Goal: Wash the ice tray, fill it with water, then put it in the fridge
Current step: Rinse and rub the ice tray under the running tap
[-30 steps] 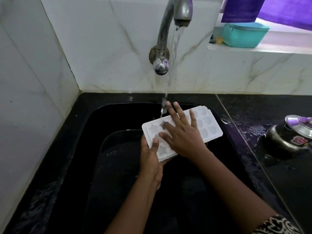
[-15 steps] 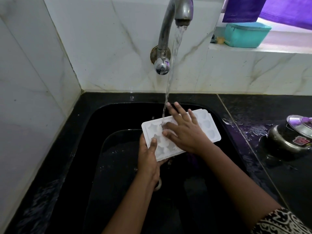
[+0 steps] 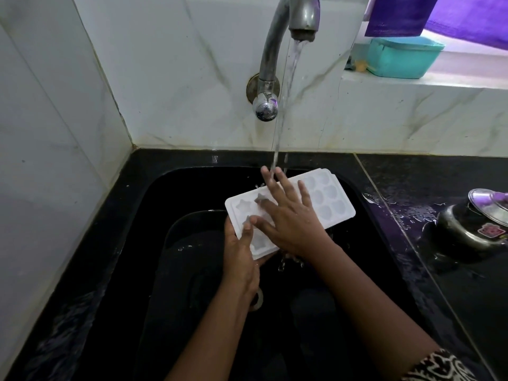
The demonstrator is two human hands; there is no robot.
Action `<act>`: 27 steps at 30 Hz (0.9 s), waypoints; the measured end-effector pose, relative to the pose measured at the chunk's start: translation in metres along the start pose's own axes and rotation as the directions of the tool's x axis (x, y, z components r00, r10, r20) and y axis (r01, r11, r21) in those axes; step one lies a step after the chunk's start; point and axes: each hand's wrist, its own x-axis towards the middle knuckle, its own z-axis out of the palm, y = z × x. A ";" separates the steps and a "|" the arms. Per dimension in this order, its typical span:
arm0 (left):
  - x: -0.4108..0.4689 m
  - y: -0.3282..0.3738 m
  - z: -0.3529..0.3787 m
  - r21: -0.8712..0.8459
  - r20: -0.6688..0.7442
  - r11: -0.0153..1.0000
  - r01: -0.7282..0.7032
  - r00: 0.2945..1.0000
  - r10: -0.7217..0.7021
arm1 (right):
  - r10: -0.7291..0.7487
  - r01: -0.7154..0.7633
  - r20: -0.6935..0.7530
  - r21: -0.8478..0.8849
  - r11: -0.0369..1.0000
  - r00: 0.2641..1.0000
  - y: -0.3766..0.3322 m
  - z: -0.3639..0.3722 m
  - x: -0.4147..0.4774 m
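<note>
The left hand (image 3: pixel 242 261) grips the near end of the white ice tray (image 3: pixel 328 200) above the black sink (image 3: pixel 178 193). The right hand (image 3: pixel 290 225) lies on it, fingers (image 3: pixel 284 185) spread straight, under the running tap (image 3: pixel 270 45).

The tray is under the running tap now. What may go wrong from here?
The left hand grips only the near end of the wet ice tray, so it might slip into the sink. The water stream hits the right hand and may splash onto the wet counter.
</note>
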 end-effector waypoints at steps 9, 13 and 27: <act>-0.003 0.002 0.001 -0.042 0.015 0.999 0.019 1.000 -0.019 | 0.173 -0.154 -0.105 0.169 0.974 0.979 0.010 -0.006 -0.032; -0.002 0.004 0.002 -0.072 0.005 0.997 0.041 0.999 -0.041 | 0.127 -0.125 -0.021 0.101 0.987 0.992 0.003 0.003 -0.034; 0.007 0.005 -0.003 -0.093 -0.021 0.996 0.009 1.000 -0.011 | 0.064 -0.063 0.049 -0.027 0.998 0.997 -0.010 0.005 -0.016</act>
